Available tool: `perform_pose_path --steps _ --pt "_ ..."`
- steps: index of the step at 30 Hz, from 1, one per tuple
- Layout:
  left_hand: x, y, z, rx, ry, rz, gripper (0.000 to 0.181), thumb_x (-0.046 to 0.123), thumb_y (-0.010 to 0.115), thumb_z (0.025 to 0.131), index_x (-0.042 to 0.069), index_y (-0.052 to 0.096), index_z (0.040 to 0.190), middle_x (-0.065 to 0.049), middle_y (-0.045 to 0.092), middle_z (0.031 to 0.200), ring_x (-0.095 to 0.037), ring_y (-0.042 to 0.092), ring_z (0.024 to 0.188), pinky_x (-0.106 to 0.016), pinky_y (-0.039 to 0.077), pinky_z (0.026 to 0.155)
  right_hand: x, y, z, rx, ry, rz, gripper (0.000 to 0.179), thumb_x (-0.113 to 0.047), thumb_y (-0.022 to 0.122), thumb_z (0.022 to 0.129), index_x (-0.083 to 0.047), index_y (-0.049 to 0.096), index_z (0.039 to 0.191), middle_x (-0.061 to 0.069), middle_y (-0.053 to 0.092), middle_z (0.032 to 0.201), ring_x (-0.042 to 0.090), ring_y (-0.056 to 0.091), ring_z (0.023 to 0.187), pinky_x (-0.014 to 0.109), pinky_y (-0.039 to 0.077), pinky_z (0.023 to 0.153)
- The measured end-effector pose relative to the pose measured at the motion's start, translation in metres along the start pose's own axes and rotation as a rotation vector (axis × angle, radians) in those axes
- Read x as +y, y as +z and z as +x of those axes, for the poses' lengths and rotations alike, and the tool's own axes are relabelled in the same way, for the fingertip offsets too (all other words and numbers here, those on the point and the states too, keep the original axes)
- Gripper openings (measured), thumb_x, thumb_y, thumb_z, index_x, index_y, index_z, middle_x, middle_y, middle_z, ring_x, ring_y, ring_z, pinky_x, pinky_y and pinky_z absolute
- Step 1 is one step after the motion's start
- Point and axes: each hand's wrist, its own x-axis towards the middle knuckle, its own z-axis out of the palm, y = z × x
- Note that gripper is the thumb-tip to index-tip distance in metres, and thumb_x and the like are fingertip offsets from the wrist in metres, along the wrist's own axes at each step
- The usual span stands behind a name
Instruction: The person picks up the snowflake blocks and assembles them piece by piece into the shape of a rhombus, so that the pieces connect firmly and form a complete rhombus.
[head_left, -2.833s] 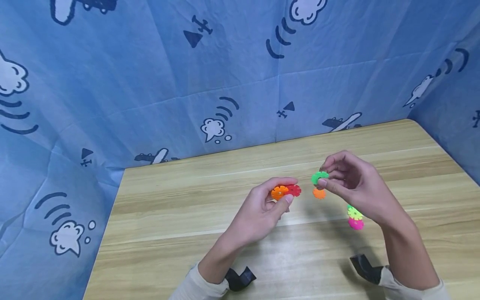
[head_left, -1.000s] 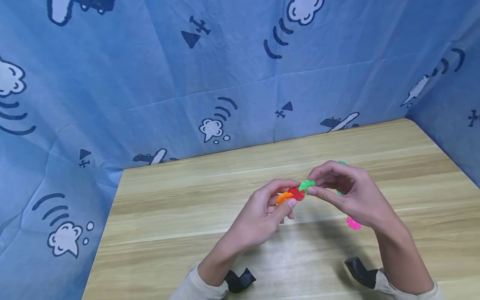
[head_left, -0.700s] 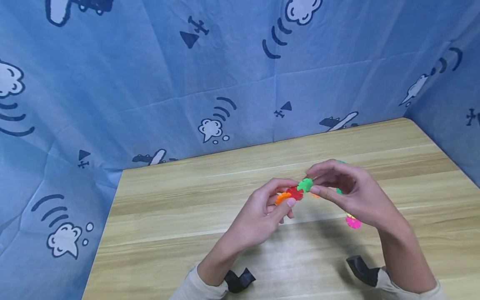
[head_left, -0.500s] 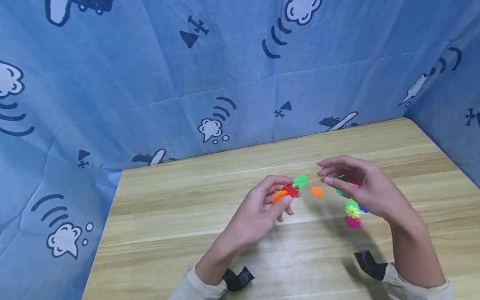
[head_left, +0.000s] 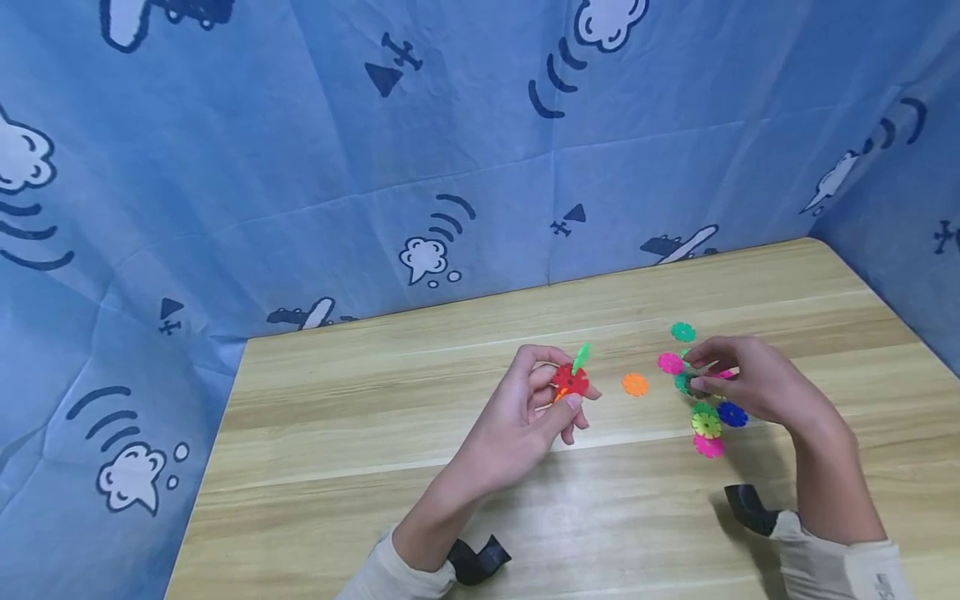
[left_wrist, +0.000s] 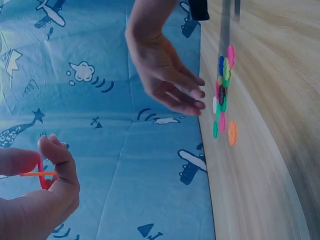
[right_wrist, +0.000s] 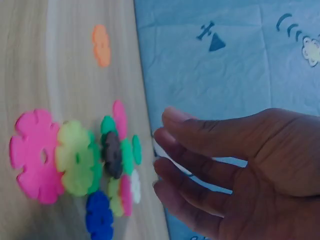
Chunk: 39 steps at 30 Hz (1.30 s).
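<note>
My left hand (head_left: 510, 433) pinches a red notched interlocking disc (head_left: 573, 382) between thumb and fingers. Slotted into it are a green disc (head_left: 582, 358), standing up on edge, and an orange disc (left_wrist: 31, 174), partly hidden by the fingers. Over the loose discs at the right hovers my right hand (head_left: 772, 396), its fingers loosely bent. In the right wrist view nothing sits between its thumb and fingers. Beneath and beside it lie a black disc (right_wrist: 112, 155), a blue disc (head_left: 732, 414), a yellow disc (head_left: 706, 425) and pink discs (head_left: 670, 363).
A single orange disc (head_left: 635, 384) lies on the wooden table (head_left: 337, 433) between the hands. Behind the pile is a teal disc (head_left: 683, 332). A blue patterned cloth (head_left: 480, 150) rises along the table's back edge. Black wrist mounts (head_left: 750, 510) stick out from both sleeves.
The right hand brought the green disc against the red one, let it go there, and moved right over the pile. My left hand turned the joined discs slightly.
</note>
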Motion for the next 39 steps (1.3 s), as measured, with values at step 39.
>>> perform_pose_path --steps 39 --pt "-0.002 0.002 0.003 -0.021 -0.097 -0.123 0.035 0.017 0.05 0.114 -0.003 0.055 0.142 -0.002 0.046 0.089 -0.01 0.034 0.064 -0.017 0.036 0.064 -0.037 0.001 -0.013 -0.028 -0.241 0.405 0.032 -0.01 0.082 0.095 -0.009 0.068 0.124 -0.005 0.077 0.112 0.015 0.08 0.089 0.026 0.066 0.075"
